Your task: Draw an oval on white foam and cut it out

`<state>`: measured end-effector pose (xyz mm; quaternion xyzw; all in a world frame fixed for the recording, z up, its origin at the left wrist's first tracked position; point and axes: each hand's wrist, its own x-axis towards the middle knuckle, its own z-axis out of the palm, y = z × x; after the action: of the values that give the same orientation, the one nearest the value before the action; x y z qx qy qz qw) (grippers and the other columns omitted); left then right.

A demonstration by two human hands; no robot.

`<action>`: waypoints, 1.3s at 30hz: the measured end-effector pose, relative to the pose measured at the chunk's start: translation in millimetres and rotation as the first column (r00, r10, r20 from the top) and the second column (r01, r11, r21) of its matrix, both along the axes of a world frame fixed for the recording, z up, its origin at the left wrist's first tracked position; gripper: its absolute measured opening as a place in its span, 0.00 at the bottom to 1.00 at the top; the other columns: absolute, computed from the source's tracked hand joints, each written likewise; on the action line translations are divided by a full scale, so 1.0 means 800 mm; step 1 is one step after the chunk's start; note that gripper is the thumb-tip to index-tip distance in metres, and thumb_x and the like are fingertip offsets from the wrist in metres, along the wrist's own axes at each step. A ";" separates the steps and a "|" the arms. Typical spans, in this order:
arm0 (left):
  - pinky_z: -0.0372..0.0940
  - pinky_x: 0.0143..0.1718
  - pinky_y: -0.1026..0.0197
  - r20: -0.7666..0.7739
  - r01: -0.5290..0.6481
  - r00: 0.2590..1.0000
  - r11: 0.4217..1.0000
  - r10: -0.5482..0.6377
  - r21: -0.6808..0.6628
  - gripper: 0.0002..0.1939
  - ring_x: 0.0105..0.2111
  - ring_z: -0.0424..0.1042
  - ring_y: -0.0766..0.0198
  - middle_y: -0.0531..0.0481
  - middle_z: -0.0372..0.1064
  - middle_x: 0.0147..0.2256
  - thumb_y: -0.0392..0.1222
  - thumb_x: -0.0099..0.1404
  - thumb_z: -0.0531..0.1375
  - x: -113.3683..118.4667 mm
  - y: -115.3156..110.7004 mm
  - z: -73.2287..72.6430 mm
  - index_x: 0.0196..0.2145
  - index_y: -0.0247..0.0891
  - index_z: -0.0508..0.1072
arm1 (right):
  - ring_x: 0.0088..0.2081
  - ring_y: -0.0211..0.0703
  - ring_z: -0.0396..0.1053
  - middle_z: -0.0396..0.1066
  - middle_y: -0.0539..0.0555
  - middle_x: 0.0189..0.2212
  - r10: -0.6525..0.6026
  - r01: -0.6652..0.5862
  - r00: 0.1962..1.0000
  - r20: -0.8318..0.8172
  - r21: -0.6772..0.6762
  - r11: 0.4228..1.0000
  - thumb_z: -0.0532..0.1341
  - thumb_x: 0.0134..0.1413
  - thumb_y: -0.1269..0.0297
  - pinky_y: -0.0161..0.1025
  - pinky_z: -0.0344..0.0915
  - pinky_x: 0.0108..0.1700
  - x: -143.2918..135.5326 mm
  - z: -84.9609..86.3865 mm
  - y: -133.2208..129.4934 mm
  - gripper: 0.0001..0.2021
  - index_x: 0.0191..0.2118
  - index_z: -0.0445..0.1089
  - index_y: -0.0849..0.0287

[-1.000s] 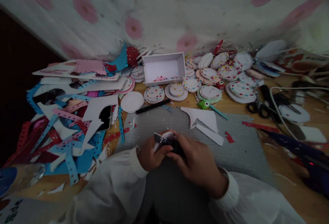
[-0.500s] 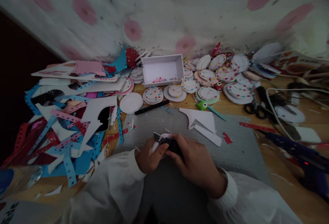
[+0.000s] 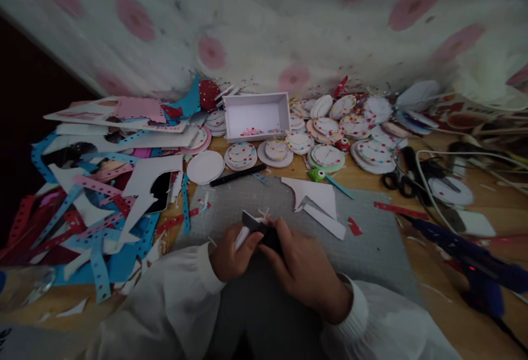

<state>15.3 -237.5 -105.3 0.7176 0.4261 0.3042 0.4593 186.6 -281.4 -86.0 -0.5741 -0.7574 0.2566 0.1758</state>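
My left hand (image 3: 231, 254) pinches a small round white foam or card piece (image 3: 241, 237), held upright with much of it behind the fingers. My right hand (image 3: 304, 263) is closed around a black utility knife (image 3: 270, 239). The knife's flat dark blade (image 3: 248, 220) lies against the white piece, close to my left thumb. Thin white shavings (image 3: 264, 212) stick up beside it. Both hands meet above the grey cutting mat (image 3: 363, 261). Beyond them lies a cut white offcut sheet (image 3: 315, 194) with a curved edge.
A white open box (image 3: 258, 115) stands at the back, with stacked decorated discs (image 3: 325, 155) beside it. Colourful scraps (image 3: 103, 206) heap up on the left. Scissors (image 3: 398, 183), a blue glue gun (image 3: 466, 255) and a white cable (image 3: 424, 184) lie right. A black pen (image 3: 238, 175) lies behind the mat.
The camera view has shifted slightly, so most things sit a little further left. The knife blade has tilted and shows more above the white piece. Both hands keep their hold.
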 end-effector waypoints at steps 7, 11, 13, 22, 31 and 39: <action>0.63 0.54 0.53 0.171 0.062 0.983 0.997 -0.067 0.039 0.15 0.49 0.70 0.56 0.45 0.73 0.47 0.43 0.66 0.56 0.002 0.010 -0.001 0.50 0.41 0.71 | 0.27 0.46 0.70 0.72 0.53 0.27 -0.175 0.182 0.971 -0.163 0.028 0.983 0.47 0.66 0.53 0.37 0.56 0.26 0.005 -0.007 -0.001 0.14 0.42 0.60 0.59; 0.66 0.48 0.52 0.420 0.150 0.907 0.956 -0.031 -0.252 0.25 0.43 0.71 0.55 0.43 0.70 0.47 0.52 0.63 0.56 0.002 0.014 0.001 0.55 0.41 0.64 | 0.24 0.40 0.65 0.65 0.48 0.23 -0.380 0.424 0.851 -0.363 0.044 0.905 0.48 0.66 0.52 0.34 0.57 0.26 0.021 -0.010 0.005 0.14 0.34 0.58 0.56; 0.67 0.37 0.54 0.518 0.197 0.855 0.908 0.025 -0.370 0.28 0.36 0.71 0.57 0.43 0.70 0.44 0.55 0.61 0.55 0.003 0.017 0.000 0.55 0.39 0.62 | 0.24 0.39 0.63 0.63 0.47 0.23 -0.397 0.457 0.826 -0.401 0.061 0.888 0.49 0.65 0.53 0.33 0.58 0.26 0.028 -0.011 0.007 0.13 0.35 0.59 0.56; 0.59 0.53 0.52 0.480 0.236 0.877 0.881 -0.011 -0.410 0.40 0.50 0.66 0.54 0.47 0.67 0.51 0.31 0.44 0.59 -0.003 0.018 -0.002 0.57 0.41 0.59 | 0.36 0.46 0.72 0.72 0.57 0.36 -0.011 0.067 0.987 -0.158 0.355 0.932 0.51 0.64 0.58 0.39 0.65 0.35 0.025 -0.001 0.005 0.14 0.51 0.61 0.58; 0.52 0.63 0.48 0.232 0.180 0.962 0.974 -0.145 -0.139 0.21 0.58 0.62 0.54 0.45 0.68 0.54 0.37 0.65 0.53 0.009 -0.006 -0.015 0.56 0.40 0.66 | 0.39 0.50 0.73 0.73 0.62 0.39 0.053 -0.003 0.990 -0.128 0.361 0.932 0.52 0.63 0.59 0.42 0.69 0.37 -0.001 -0.011 -0.003 0.15 0.50 0.61 0.62; 0.56 0.61 0.48 0.227 0.211 0.957 0.970 -0.180 -0.122 0.22 0.56 0.66 0.54 0.46 0.72 0.50 0.32 0.60 0.54 0.012 0.006 -0.006 0.52 0.40 0.71 | 0.41 0.52 0.74 0.73 0.64 0.43 0.050 -0.026 0.997 -0.060 0.358 0.933 0.52 0.62 0.58 0.44 0.69 0.38 0.004 -0.011 -0.002 0.15 0.48 0.63 0.63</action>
<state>25.2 -233.1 -110.5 0.6840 0.3218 0.3009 0.5814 190.1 -282.9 -94.9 -0.5088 -0.7959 0.1375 0.2978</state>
